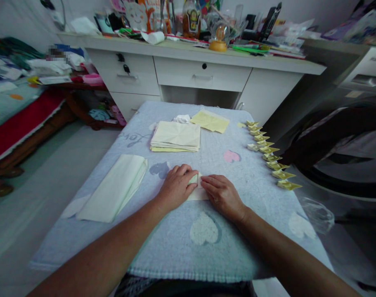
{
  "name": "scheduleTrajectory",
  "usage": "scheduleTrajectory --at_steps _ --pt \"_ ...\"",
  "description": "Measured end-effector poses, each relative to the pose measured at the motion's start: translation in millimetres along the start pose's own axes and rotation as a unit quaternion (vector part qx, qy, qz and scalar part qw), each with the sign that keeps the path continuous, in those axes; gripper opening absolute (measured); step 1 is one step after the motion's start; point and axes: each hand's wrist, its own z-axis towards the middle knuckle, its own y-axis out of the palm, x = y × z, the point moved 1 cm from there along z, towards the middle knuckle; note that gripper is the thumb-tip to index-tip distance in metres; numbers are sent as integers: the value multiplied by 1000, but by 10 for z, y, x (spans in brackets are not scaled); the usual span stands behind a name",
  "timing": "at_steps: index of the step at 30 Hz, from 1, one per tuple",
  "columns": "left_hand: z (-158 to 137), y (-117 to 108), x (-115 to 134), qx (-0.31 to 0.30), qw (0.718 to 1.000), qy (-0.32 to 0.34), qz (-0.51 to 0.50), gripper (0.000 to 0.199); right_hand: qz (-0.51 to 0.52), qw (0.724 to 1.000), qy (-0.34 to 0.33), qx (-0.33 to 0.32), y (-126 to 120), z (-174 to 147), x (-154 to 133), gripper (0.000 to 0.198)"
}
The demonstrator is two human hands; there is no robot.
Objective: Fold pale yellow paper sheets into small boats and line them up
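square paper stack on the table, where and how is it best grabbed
Probably the near edge, pinched top and bottom, coming from the near side: the square paper stack lies flat with its layers showing there, while a yellow sheet lies by its far right corner.

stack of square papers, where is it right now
In the head view, the stack of square papers lies on the cloth-covered table, beyond the left hand and just left of the loose yellow sheet.

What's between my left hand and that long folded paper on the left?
In the head view, a grey-blue heart printed on the tablecloth shows between your left hand and the long folded paper.
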Motion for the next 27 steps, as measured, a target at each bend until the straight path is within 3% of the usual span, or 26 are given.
scheduleTrajectory --at_steps 10,19,23,27 --pt "-1 -39 -13 -13 1000 8 -7 37 26 999 23 -5 7 -26 19 25" --pt "0 -24 -18 -12 1000 5 -8 38 52 970 237 20 37 112 42 28" --pt "0 -39 9 -20 1000 7 7 38 27 966 257 1 60 153 66 12" --pt "-3 -54 55 -23 999 6 30 35 33 967 252 -9 46 166 55 11"
